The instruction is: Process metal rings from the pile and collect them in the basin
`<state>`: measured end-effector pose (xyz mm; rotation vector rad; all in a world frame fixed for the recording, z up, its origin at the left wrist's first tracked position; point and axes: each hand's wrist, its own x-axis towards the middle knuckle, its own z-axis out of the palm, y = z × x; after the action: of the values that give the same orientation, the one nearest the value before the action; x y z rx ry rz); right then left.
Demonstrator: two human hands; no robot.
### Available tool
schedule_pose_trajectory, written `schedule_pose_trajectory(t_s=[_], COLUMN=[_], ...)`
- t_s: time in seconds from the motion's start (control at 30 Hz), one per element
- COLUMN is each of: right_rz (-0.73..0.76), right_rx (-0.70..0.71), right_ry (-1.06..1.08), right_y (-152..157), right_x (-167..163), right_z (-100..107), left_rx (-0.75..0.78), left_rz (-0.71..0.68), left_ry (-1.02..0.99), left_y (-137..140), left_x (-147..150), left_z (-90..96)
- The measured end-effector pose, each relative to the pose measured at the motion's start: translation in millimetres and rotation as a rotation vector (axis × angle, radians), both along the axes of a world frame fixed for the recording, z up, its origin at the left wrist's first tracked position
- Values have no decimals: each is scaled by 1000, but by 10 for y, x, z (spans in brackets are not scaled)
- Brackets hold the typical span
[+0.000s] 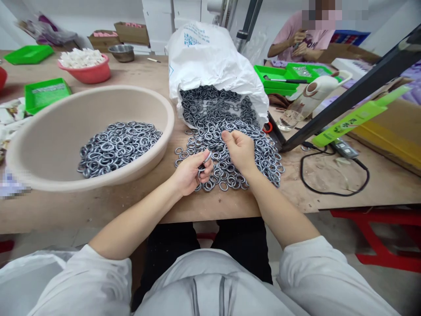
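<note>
Grey metallic rings (226,177) lie heaped on the wooden table, spilling from the mouth of a white sack (210,57). My left hand (191,172) is at the left side of the heap, fingers curled around a few of these rings. Just to its right, my right hand (240,150) is closed over the heap; whatever its fingers hold, if anything, is hidden. A large beige basin (42,131) stands tilted at the left, with a pile of similar rings (120,147) in its lower side.
A dark metal bar (348,90) slants across the right, near a bottle (307,98) and a looped black cable (302,175). Green trays (49,105), a red bowl (85,74) of white pieces and a metal bowl (121,53) stand behind the basin. A co-worker (296,39) sits opposite.
</note>
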<state>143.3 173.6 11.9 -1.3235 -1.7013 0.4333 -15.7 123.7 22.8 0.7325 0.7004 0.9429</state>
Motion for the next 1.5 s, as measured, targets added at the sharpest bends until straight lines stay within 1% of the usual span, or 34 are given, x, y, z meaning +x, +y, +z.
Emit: schedule_pose_trajectory(t_s=[0.03,0.1,0.17,0.23,0.3,0.37,0.5,0.6,0.73,0.87,0.93,1.0,1.07,1.2,1.37,1.43,1.5], right_rz=[-43,-49,12,90,140,137,94,112,198,163,185,214,209,170,198,166,152], right_rx=[-12,-81,-136,-145,-152,-173,-197,-189,-204,-196,-190,-196,-201,-169,-163,-148,-156], right_ry=[-40,-191,-389,-566,-680,-729,-680,-602,-638,-654,-657,-689,-713,-652,-674,-609,-418], right_y=[38,63,36,-3,-23,-21,-15,-35,-49,-41,-40,-39,-37,-45,-47,-18,25], right_x=[26,29,-30,-109,-163,-173,-129,-128,-169,-173,-165,-158,-151,-152,-176,-147,-96], right_z=[-2,-6,-19,-42,-67,-78,-52,-42,-73,-76,-71,-73,-85,-110,-95,-92,-102], left_rx=[6,-1,-11,-10,-14,-47,-165,-192,-153,-85,-65,-56,-43,-9,-9,-4,10], left_rz=[-4,71,198,304,356,377,405,417,420,438,440,445,459,485,500,507,507], left_ry=[-5,-10,-13,-27,-40,-37,-26,-16,18,98,126,139,152,184,227,239,250], left_y=[4,39,98,158,197,214,225,240,253,246,240,235,232,232,245,252,252], left_x=[-4,-37,-98,-166,-215,-235,-230,-229,-223,-207,-202,-199,-198,-193,-187,-186,-182], left_z=[1,1,0,2,8,19,50,71,59,17,2,-5,-9,-19,-34,-42,-53])
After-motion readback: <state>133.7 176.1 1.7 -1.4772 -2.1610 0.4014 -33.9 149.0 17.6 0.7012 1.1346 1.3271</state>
